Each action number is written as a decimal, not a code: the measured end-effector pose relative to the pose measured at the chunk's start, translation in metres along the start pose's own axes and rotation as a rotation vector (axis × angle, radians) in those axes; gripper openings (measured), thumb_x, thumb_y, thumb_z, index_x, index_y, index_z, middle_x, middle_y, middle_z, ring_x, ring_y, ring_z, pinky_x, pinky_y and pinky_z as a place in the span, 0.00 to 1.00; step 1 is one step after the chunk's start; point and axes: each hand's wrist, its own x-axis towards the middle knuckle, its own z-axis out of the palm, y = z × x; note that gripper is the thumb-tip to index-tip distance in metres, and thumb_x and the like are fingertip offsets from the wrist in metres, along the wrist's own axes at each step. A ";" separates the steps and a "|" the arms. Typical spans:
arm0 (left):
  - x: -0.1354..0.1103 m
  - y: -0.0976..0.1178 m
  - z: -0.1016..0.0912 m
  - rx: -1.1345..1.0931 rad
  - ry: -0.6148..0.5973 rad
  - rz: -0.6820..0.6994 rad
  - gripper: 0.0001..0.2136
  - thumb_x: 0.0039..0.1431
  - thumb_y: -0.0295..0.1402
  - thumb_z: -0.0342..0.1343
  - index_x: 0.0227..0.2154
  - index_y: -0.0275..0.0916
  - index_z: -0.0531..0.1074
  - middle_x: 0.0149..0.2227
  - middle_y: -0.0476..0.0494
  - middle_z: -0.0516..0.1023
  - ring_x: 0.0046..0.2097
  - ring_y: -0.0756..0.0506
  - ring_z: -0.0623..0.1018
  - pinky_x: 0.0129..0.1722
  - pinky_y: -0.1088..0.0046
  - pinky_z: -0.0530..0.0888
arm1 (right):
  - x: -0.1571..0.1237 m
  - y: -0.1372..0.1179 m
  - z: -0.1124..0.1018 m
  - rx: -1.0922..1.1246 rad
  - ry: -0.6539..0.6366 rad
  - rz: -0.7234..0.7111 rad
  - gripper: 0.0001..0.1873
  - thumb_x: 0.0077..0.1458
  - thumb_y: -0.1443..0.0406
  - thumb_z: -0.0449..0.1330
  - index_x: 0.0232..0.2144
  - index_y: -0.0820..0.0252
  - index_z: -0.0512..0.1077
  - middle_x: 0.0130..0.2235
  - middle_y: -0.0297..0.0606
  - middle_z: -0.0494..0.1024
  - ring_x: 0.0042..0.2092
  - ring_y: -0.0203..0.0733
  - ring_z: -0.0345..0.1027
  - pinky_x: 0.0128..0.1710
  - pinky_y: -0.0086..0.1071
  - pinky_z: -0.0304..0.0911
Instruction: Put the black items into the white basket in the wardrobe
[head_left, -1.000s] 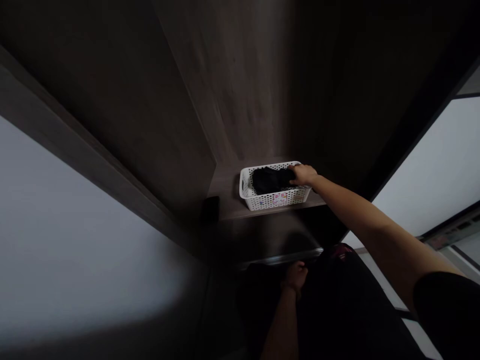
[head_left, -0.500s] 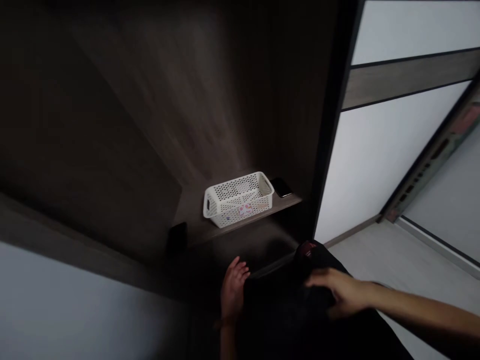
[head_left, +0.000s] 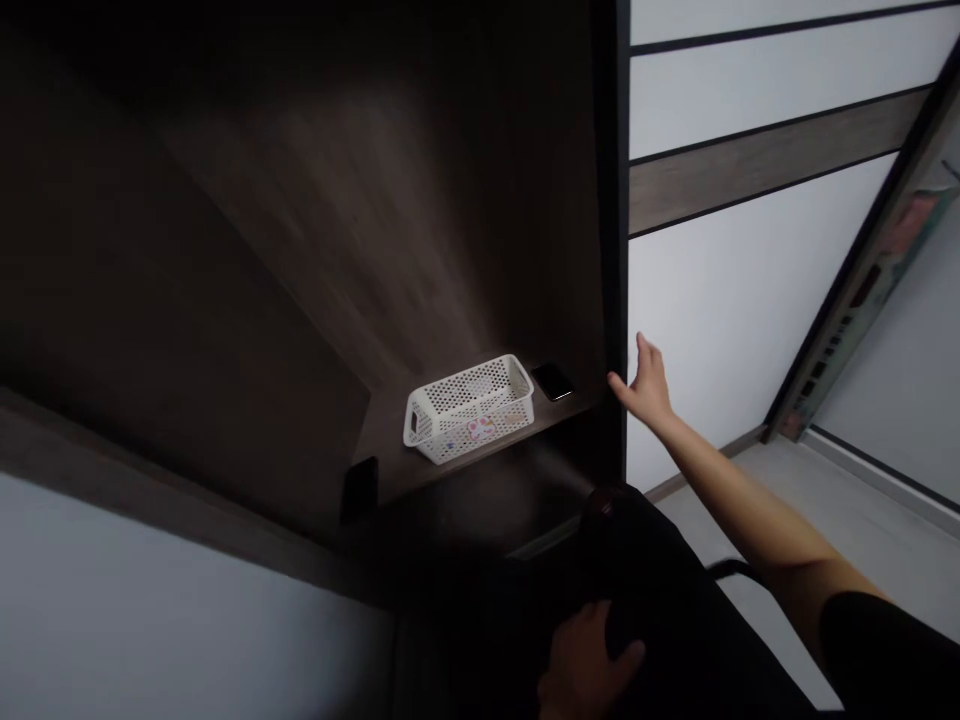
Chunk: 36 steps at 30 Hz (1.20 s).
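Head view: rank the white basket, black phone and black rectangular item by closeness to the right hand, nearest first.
1. Black phone, right of the white basket
2. White basket, in between
3. Black rectangular item, left of the basket

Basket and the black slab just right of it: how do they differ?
The basket is white and perforated; the slab is black and glossy-edged. The basket has raised walls; the slab lies flat. The basket is larger than the slab. Both rest on the same shelf.
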 end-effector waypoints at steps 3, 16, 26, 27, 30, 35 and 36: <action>0.000 -0.002 0.007 -0.004 0.023 0.042 0.39 0.64 0.58 0.51 0.70 0.36 0.69 0.68 0.31 0.74 0.67 0.29 0.74 0.70 0.49 0.66 | 0.022 0.013 0.022 -0.026 0.025 0.072 0.53 0.53 0.49 0.60 0.75 0.62 0.49 0.64 0.57 0.62 0.65 0.65 0.60 0.66 0.64 0.62; 0.007 -0.004 -0.015 -0.231 0.136 0.172 0.33 0.67 0.56 0.51 0.67 0.41 0.73 0.65 0.32 0.77 0.66 0.29 0.75 0.68 0.48 0.69 | 0.013 0.014 0.038 0.049 -0.042 0.109 0.51 0.50 0.56 0.60 0.74 0.59 0.51 0.56 0.49 0.62 0.54 0.59 0.66 0.57 0.59 0.70; 0.036 0.059 -0.119 0.159 0.855 0.546 0.21 0.70 0.34 0.51 0.61 0.38 0.75 0.70 0.32 0.70 0.73 0.34 0.66 0.71 0.48 0.68 | -0.003 -0.008 0.040 0.171 -0.182 0.051 0.51 0.49 0.61 0.58 0.74 0.62 0.54 0.55 0.51 0.66 0.58 0.60 0.64 0.65 0.60 0.64; 0.045 0.073 -0.130 0.214 0.920 0.595 0.21 0.69 0.33 0.50 0.61 0.37 0.75 0.71 0.32 0.69 0.74 0.35 0.64 0.72 0.48 0.66 | -0.006 -0.012 0.040 0.222 -0.192 0.071 0.50 0.48 0.61 0.58 0.74 0.62 0.56 0.55 0.51 0.67 0.60 0.61 0.64 0.67 0.61 0.61; 0.075 0.118 -0.160 0.371 1.008 0.716 0.22 0.69 0.31 0.48 0.63 0.33 0.73 0.74 0.30 0.63 0.78 0.36 0.57 0.76 0.47 0.58 | -0.015 -0.027 0.045 0.548 -0.226 0.197 0.48 0.49 0.57 0.59 0.73 0.56 0.60 0.61 0.51 0.69 0.67 0.64 0.59 0.71 0.64 0.52; 0.129 0.177 -0.197 0.483 1.002 0.745 0.29 0.68 0.33 0.50 0.70 0.31 0.63 0.78 0.28 0.52 0.80 0.33 0.46 0.77 0.40 0.50 | -0.016 -0.063 0.065 0.884 -0.157 0.177 0.49 0.56 0.50 0.50 0.78 0.49 0.51 0.73 0.43 0.59 0.77 0.59 0.47 0.72 0.66 0.50; 0.138 0.182 -0.203 0.488 1.007 0.724 0.30 0.68 0.34 0.50 0.72 0.30 0.61 0.79 0.28 0.50 0.80 0.32 0.45 0.77 0.40 0.49 | -0.015 -0.066 0.066 0.873 -0.170 0.121 0.49 0.56 0.50 0.49 0.78 0.51 0.49 0.74 0.43 0.58 0.77 0.59 0.46 0.72 0.67 0.50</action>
